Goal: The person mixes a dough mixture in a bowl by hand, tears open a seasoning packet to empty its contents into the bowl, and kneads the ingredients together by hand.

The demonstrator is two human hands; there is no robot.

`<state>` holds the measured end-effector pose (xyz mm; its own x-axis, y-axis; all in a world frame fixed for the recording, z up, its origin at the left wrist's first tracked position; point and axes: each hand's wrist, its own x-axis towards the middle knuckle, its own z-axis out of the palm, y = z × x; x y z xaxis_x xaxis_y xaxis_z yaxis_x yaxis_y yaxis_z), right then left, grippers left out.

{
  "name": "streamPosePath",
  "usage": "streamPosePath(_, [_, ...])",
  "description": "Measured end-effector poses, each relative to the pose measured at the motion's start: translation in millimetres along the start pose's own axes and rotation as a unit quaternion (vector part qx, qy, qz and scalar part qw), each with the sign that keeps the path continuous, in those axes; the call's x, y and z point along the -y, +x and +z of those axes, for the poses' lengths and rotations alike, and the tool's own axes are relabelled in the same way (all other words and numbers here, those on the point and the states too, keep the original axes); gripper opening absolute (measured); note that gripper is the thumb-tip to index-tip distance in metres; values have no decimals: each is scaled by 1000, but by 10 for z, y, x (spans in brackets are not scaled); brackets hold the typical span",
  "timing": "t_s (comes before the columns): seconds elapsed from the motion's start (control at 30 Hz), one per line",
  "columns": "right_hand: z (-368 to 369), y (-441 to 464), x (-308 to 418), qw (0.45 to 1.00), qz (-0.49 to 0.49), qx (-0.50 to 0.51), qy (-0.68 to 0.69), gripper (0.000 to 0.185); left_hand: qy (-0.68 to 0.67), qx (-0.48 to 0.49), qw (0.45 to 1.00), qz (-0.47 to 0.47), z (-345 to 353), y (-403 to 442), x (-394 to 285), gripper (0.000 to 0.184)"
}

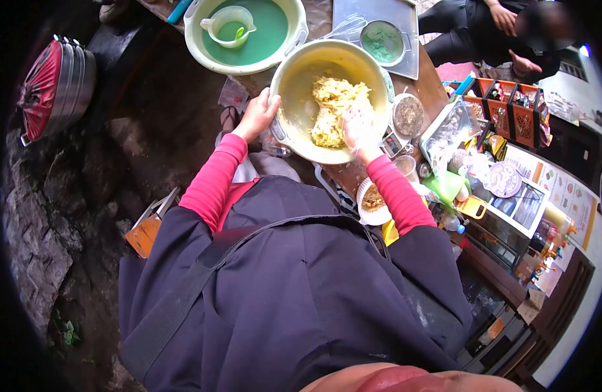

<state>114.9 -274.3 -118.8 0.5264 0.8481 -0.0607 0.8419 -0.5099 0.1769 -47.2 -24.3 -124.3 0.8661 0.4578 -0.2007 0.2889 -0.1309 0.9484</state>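
Observation:
A large pale yellow basin [293, 98] stands before me with a lumpy mass of yellow dough [329, 108] inside. My left hand [258, 114] grips the basin's left rim by its handle, thumb over the edge. Inside the basin, my right hand [358, 129] is whitened with flour and pressed into the right side of the dough. Its fingertips are partly hidden in the dough. Just right of the basin sits a kitchen scale [392, 142], with a bowl of brownish crumbs [408, 115] beside it.
Behind the basin are a tub of green liquid [275, 29] holding a measuring jug [227, 25], a whisk [348, 26] and a bowl of green powder [382, 42] on a tray [412, 65]. Another person's hand [524, 64] shows at upper right. A steamer pot [69, 81] stands left.

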Motion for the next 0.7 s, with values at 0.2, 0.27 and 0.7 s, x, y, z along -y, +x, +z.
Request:
streamPosePath(0.2, [-145, 688, 82, 958, 102, 270, 6, 41, 22, 11, 1000, 7, 5, 7, 26, 34])
streamPosePath(0.27, [792, 754, -119, 802, 276, 23, 530, 41, 14, -5, 1000, 22, -7, -15, -35, 36])
streamPosePath(0.7, [-1140, 822, 204, 924, -12, -33, 381, 24, -17, -10, 998, 55, 46, 37, 127, 31])
